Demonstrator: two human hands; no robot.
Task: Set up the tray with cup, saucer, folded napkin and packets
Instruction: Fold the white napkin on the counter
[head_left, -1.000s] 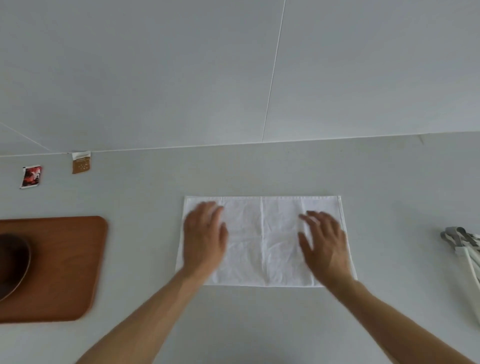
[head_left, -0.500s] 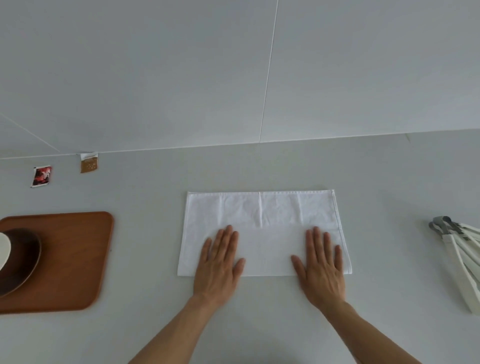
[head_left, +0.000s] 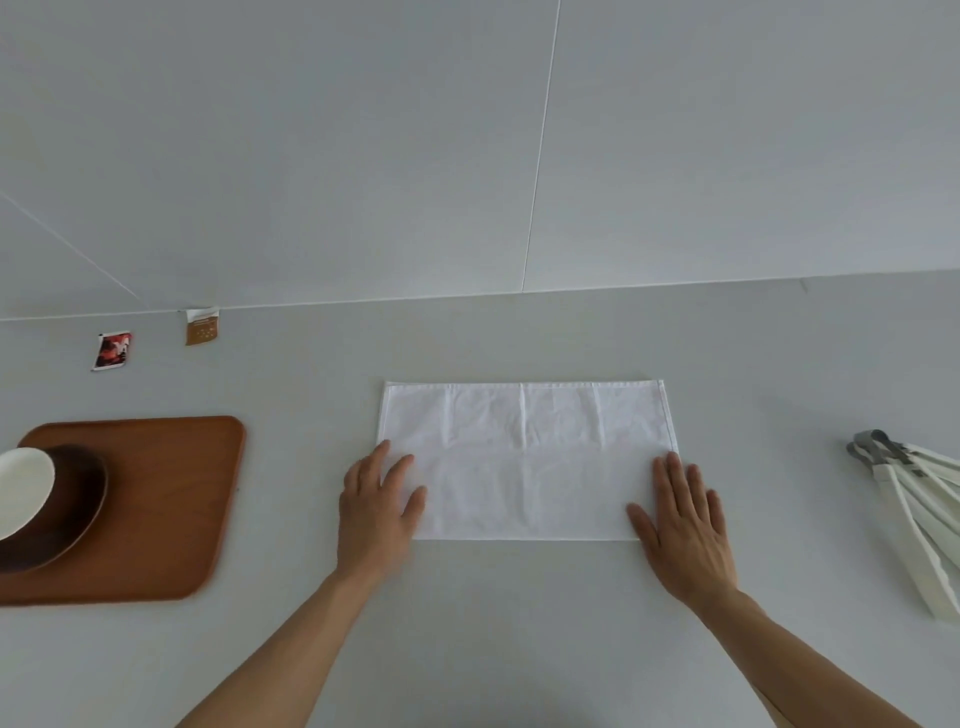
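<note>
A white cloth napkin (head_left: 524, 457) lies flat on the grey counter, folded into a wide rectangle. My left hand (head_left: 376, 512) rests flat on its near left corner, fingers apart. My right hand (head_left: 683, 525) rests flat on its near right corner, fingers apart. At the left stands a brown wooden tray (head_left: 171, 499) carrying a dark saucer (head_left: 78, 514) with a white cup (head_left: 21, 488) on it, both cut off by the frame edge. A red packet (head_left: 112, 351) and a brown packet (head_left: 202, 326) lie by the back wall.
A white-handled tool (head_left: 914, 499) with a grey metal end lies at the right edge of the counter. The wall meets the counter just behind the packets.
Both hands slid from the middle of the napkin toward me and then apart, out to its near corners. The napkin stays flat in place.
</note>
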